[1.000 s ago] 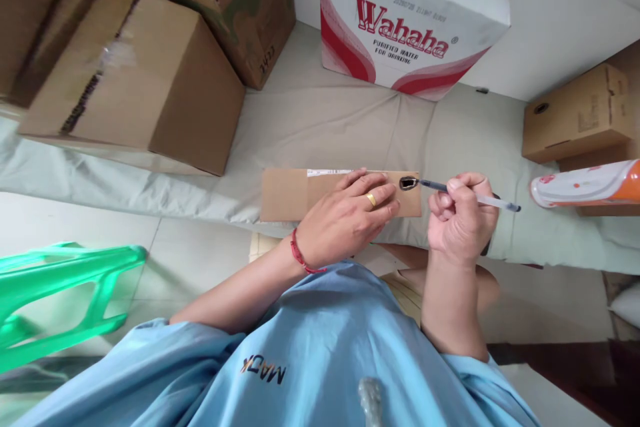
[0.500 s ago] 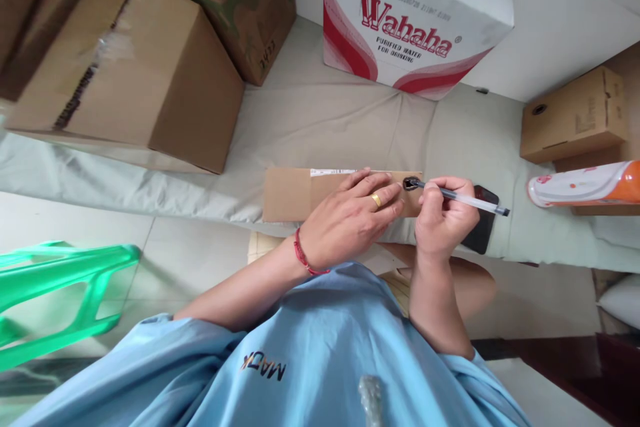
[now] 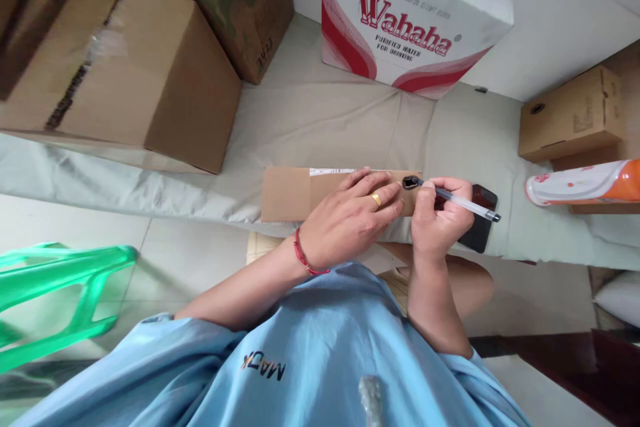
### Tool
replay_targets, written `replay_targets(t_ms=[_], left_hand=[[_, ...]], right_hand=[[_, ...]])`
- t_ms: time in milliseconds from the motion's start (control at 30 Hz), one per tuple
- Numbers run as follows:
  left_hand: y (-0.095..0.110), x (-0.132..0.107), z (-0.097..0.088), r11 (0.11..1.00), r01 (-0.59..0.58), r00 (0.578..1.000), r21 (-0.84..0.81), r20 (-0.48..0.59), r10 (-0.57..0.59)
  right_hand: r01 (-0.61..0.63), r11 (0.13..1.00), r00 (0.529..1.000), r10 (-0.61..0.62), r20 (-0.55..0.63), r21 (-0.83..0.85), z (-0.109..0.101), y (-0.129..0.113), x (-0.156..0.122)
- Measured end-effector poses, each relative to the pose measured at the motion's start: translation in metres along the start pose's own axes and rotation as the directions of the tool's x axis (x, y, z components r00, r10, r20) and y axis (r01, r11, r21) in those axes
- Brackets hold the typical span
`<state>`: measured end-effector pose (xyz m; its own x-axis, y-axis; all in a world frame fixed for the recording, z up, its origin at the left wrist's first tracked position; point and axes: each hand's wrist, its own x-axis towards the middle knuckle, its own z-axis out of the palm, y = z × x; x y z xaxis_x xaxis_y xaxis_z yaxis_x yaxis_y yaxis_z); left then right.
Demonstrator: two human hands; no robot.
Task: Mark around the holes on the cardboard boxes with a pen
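A flat piece of brown cardboard (image 3: 287,194) lies on a pale green sheet (image 3: 325,120). My left hand (image 3: 350,220) rests flat on the cardboard, fingers stretched out, a gold ring on one finger. My right hand (image 3: 437,220) is closed round a clear pen (image 3: 463,203). The pen's tip touches a black inked patch (image 3: 410,182) at the cardboard's right end. A dark phone (image 3: 481,220) lies just right of my right hand, partly hidden by it.
Brown cartons (image 3: 125,73) stand at the back left. A white and red Wahaha water carton (image 3: 410,20) stands at the back centre. A small cardboard box (image 3: 570,113) and an orange and white bottle (image 3: 585,183) are at the right. A green plastic stool (image 3: 55,300) is at the lower left.
My right hand has moved left with the pen, bringing the tip onto the black patch and uncovering the phone. My left hand has stayed on the cardboard.
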<state>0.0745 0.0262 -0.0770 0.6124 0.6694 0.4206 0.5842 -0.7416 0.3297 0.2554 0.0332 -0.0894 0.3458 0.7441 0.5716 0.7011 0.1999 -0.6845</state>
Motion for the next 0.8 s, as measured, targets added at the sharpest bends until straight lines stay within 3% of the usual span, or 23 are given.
replay_targets(t_ms=[667, 800], left_hand=[[-0.0004, -0.0028, 0.0032, 0.999, -0.020, 1.000, 0.035, -0.007, 0.020], [-0.0001, -0.0030, 0.0027, 0.999, -0.010, 1.000, 0.036, 0.003, 0.010]], right_hand=[[0.007, 1.000, 0.994, -0.007, -0.105, -0.001, -0.0015, 0.0029, -0.0015], [0.009, 0.999, 0.997, -0.006, -0.073, 0.046, -0.0009, 0.0038, -0.0022]])
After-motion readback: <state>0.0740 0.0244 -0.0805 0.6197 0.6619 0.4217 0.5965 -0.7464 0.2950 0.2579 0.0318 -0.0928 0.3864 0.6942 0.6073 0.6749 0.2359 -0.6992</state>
